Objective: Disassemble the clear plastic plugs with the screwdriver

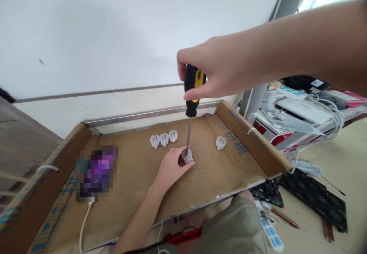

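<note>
My right hand point(200, 70) is closed round the black and yellow handle of a screwdriver point(191, 89), which stands nearly upright with its shaft pointing down. The tip meets a small clear plug point(187, 156) on the cardboard. Thumb and fingers of my left hand point(173, 166) pinch that plug from both sides and hold it against the surface. Three similar clear plugs point(164, 139), pins up, sit in a row behind my left hand. Another clear plug point(220, 143) lies apart to the right.
A cardboard-lined tray point(134, 177) with raised side walls forms the work surface. At its left lies a pixelated phone-like device point(99, 173) with a white cable point(83, 223). A cluttered shelf point(304, 112) stands at right. A power strip point(269, 227) and black fan panels point(315, 198) lie on the floor.
</note>
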Demonstrator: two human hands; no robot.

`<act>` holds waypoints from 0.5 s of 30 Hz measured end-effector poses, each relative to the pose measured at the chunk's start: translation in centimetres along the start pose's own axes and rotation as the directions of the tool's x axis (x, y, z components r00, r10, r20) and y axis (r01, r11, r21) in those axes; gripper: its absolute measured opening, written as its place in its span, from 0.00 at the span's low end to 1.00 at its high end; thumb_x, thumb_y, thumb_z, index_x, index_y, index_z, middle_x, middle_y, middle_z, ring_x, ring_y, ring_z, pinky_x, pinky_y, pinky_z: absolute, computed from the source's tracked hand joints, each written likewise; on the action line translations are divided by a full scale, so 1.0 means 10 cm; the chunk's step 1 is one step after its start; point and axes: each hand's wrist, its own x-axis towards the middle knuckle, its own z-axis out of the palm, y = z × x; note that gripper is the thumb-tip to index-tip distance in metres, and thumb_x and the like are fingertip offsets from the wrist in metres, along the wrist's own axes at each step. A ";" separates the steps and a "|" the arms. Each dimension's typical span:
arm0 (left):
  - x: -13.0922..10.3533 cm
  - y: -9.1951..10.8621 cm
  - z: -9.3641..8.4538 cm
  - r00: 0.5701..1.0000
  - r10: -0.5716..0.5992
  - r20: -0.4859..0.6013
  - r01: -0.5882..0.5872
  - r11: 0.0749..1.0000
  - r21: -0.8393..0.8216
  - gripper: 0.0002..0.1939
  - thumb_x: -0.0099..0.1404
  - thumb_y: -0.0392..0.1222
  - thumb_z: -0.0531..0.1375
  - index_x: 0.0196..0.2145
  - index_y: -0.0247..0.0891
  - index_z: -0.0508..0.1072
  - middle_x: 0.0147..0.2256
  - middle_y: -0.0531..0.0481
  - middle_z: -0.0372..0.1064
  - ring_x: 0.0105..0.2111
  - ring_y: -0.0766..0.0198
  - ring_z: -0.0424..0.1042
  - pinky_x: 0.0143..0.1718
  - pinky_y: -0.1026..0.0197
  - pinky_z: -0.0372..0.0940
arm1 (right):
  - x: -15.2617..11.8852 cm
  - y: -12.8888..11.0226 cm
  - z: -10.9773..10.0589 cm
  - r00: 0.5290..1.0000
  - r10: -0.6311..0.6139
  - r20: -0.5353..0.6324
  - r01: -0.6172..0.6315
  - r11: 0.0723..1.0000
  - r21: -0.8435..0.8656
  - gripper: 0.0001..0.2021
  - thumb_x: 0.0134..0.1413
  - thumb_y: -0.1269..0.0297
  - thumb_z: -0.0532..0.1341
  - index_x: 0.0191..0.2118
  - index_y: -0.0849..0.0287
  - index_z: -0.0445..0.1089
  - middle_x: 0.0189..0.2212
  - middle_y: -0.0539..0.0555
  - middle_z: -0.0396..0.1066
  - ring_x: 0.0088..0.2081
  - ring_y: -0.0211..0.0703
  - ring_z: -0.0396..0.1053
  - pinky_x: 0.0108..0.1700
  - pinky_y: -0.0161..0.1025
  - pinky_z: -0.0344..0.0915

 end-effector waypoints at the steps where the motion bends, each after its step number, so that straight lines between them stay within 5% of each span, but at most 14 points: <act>1: 0.00 0.00 0.00 1.000 -0.001 0.001 0.001 1.000 0.002 0.25 0.56 0.47 0.63 0.50 0.41 0.66 0.45 0.47 0.70 0.45 0.55 0.68 0.48 0.52 0.63 | 0.00 0.01 0.00 0.999 0.030 -0.031 -0.031 0.998 -0.047 0.28 0.42 0.33 0.49 0.44 0.46 0.62 0.26 0.53 0.63 0.27 0.47 0.64 0.28 0.46 0.61; 4: 0.00 0.01 -0.01 1.000 0.000 0.004 0.000 1.000 0.002 0.25 0.56 0.47 0.63 0.50 0.41 0.65 0.45 0.47 0.70 0.45 0.55 0.68 0.48 0.52 0.63 | 0.00 0.01 -0.01 0.998 0.042 -0.041 -0.046 0.994 -0.097 0.34 0.39 0.30 0.48 0.46 0.49 0.60 0.29 0.55 0.63 0.28 0.48 0.64 0.29 0.47 0.61; 7: 0.00 0.00 0.00 1.000 -0.010 0.016 0.010 1.000 -0.005 0.25 0.56 0.48 0.63 0.51 0.42 0.65 0.45 0.47 0.69 0.45 0.55 0.68 0.48 0.52 0.63 | -0.03 0.00 -0.02 0.996 -0.057 0.064 0.058 0.998 -0.009 0.30 0.38 0.40 0.58 0.48 0.45 0.58 0.36 0.52 0.64 0.28 0.39 0.63 0.29 0.40 0.59; 12: 0.00 -0.01 0.01 0.999 -0.027 0.020 0.027 1.000 -0.013 0.25 0.57 0.49 0.62 0.51 0.41 0.65 0.46 0.47 0.69 0.46 0.55 0.67 0.49 0.52 0.62 | -0.04 0.01 0.05 0.994 -0.069 -0.082 0.064 0.996 -0.055 0.24 0.47 0.37 0.49 0.39 0.51 0.63 0.32 0.52 0.65 0.26 0.39 0.61 0.27 0.39 0.55; 15: 0.00 0.00 0.01 1.000 -0.027 0.015 0.027 1.000 -0.013 0.24 0.57 0.48 0.62 0.50 0.41 0.66 0.45 0.48 0.69 0.46 0.56 0.67 0.49 0.52 0.62 | -0.05 0.05 0.09 0.985 -0.113 -0.128 0.110 0.993 -0.033 0.23 0.48 0.39 0.49 0.42 0.50 0.60 0.36 0.52 0.65 0.26 0.37 0.60 0.27 0.39 0.54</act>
